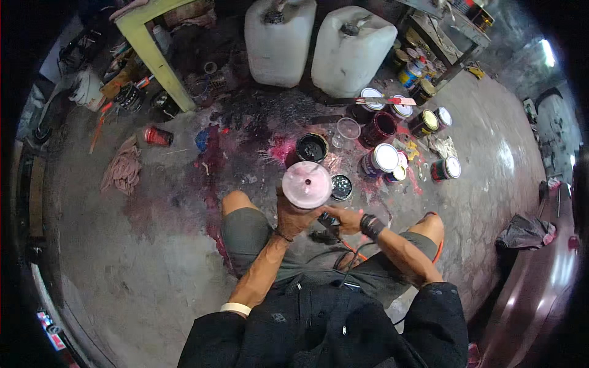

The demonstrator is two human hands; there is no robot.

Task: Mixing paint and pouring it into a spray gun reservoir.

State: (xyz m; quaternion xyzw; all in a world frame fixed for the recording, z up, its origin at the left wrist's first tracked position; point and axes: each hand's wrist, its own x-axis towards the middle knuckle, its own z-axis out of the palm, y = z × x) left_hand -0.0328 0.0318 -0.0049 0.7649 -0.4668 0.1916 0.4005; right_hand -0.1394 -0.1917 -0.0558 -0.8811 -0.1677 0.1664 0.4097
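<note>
In front of my knees I hold a paint spray gun (327,218) with a round cup, whose pale pink lid (307,185) faces up and has a dark spot at its centre. My left hand (293,218) is wrapped round the cup just below the lid, its fingers partly hidden. My right hand (347,221) is closed on the gun's dark body beside it. Just beyond the lid stands an open can of dark paint (311,148). A small dark round container (341,187) sits right of the lid, close to my right hand.
Several paint cans (380,159) stand ahead to the right, with a stained stick (386,101) across some. Two white jerrycans (353,49) stand at the back. A pink rag (123,167) and red cup (158,136) lie left. An orange hose (353,248) runs between my legs.
</note>
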